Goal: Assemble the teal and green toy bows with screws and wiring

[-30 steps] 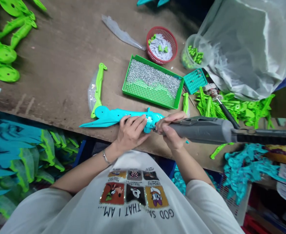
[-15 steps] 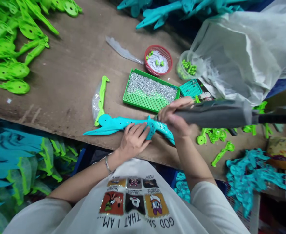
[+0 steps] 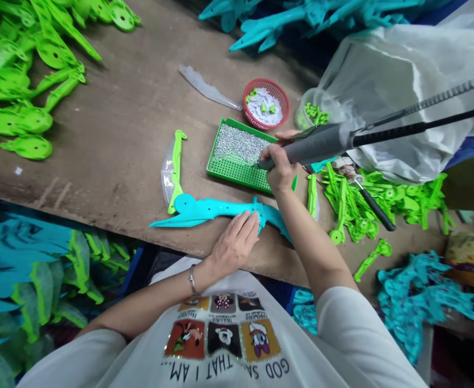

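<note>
Gripped in my right hand is a grey electric screwdriver, with a cord and a coiled line running off its back end. Its tip points down at a green tray of small silver screws; whether it touches them I cannot tell. My left hand lies flat, fingers stretched, on a turquoise plastic toy part at the table's near edge. Beyond that part's left end is a lime-green handle piece with a clear blade.
A red basket of white pieces and a clear tub of green bits stand behind the tray. Lime-green parts heap up at left, more at right. Turquoise parts hang at lower right. A white sack sits at back right.
My right hand has lifted the screwdriver off the turquoise part and carried it back over the screw tray. My left hand has shifted slightly along the part, still resting on it.
</note>
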The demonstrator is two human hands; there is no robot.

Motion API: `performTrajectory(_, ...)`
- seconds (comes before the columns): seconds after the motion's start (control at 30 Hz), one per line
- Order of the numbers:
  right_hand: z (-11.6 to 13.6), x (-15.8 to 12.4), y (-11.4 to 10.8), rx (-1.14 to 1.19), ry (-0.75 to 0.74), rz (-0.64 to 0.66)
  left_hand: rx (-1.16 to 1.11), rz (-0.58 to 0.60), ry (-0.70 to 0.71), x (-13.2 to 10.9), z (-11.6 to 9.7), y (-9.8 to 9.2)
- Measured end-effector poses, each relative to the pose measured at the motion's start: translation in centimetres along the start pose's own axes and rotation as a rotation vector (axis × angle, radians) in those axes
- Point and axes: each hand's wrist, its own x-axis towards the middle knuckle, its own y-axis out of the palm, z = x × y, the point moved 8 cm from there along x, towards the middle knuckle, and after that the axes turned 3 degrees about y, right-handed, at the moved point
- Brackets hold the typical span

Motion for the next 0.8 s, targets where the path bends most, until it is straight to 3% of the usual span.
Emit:
performTrajectory(0.17,-0.2,0.4,0.3,0.065,0.0,0.002,-0.009,0.008,0.0,0.0,-0.1,0.1)
performTrajectory(0.3,1.9,-0.1,0.2,0.16,-0.016,0.008,0.005,0.015,0.015,0.0,-0.2,0.1)
performTrajectory(0.57,7.4,-6.6,2.6,0.283,0.111,0.214,-0.035,-0.008,0.027,0.1,-0.2,0.0)
performTrajectory(0.8,5.1,-8.9,4.3,0.334,0.128,0.358,-0.077,0.008,-0.007,0.4,0.0,-0.1)
